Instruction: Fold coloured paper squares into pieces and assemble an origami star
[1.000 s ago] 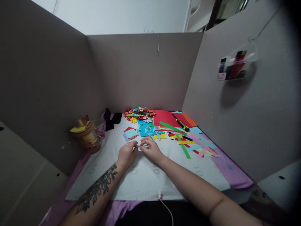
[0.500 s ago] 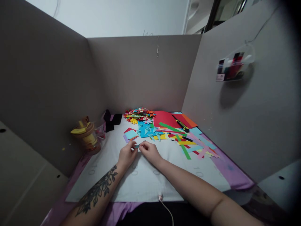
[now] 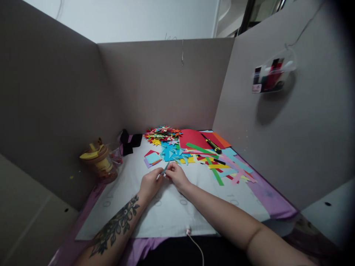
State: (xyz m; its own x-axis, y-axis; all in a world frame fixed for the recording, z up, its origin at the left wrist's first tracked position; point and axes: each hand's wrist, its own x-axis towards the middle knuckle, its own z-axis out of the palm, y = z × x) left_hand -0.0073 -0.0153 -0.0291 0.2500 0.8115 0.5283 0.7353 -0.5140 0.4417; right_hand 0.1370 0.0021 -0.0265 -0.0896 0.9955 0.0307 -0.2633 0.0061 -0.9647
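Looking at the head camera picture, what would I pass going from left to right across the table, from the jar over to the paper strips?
Yellow-lidded jar → black object → small stack of paper squares → left hand → small folded blue paper piece pinched between both hands → right hand → yellow-and-black utility knife → loose coloured paper strips.

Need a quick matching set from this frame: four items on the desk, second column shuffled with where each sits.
Things:
1. pile of folded paper stars
2. utility knife
3. yellow-lidded jar
4. small blue paper piece

Places:
A. far left of the white mat, by the left cardboard wall
B. pinched between the left hand and the right hand
C. at the back, near the rear wall
D. lying on the red paper sheet

Pairs: 1-C, 2-D, 3-A, 4-B
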